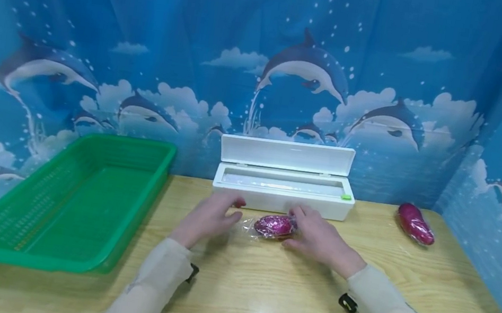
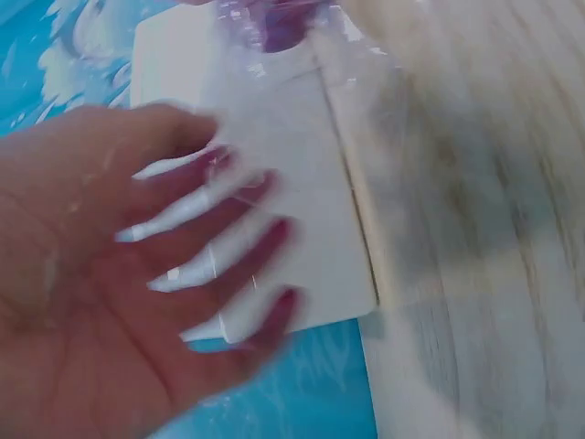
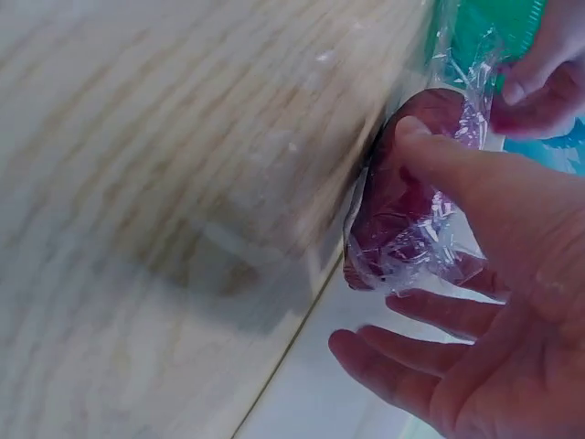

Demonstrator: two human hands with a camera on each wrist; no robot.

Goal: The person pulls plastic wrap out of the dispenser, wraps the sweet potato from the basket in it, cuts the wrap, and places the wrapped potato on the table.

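Note:
A purple-red oblong vegetable [image 1: 274,226] wrapped in clear cling film lies just in front of the white cling film dispenser [image 1: 283,202]. My right hand [image 1: 318,239] grips its right end; the right wrist view shows the thumb [image 3: 430,151] across the wrapped vegetable [image 3: 402,197], with several fingers spread below. To the left of it, my left hand [image 1: 209,218] hovers with parted fingers, near the loose film end [image 1: 248,226]. Nothing sits in the left palm in the left wrist view, where the fingers [image 2: 228,210] are blurred.
The dispenser's lid [image 1: 287,155] stands raised, and a green slider [image 1: 346,197] sits at its right end. Another wrapped purple-red vegetable [image 1: 416,224] lies at the back right. A green basket [image 1: 108,243] stands on the left. A blue dolphin-print curtain [image 1: 230,30] hangs behind the wooden table [image 1: 230,303].

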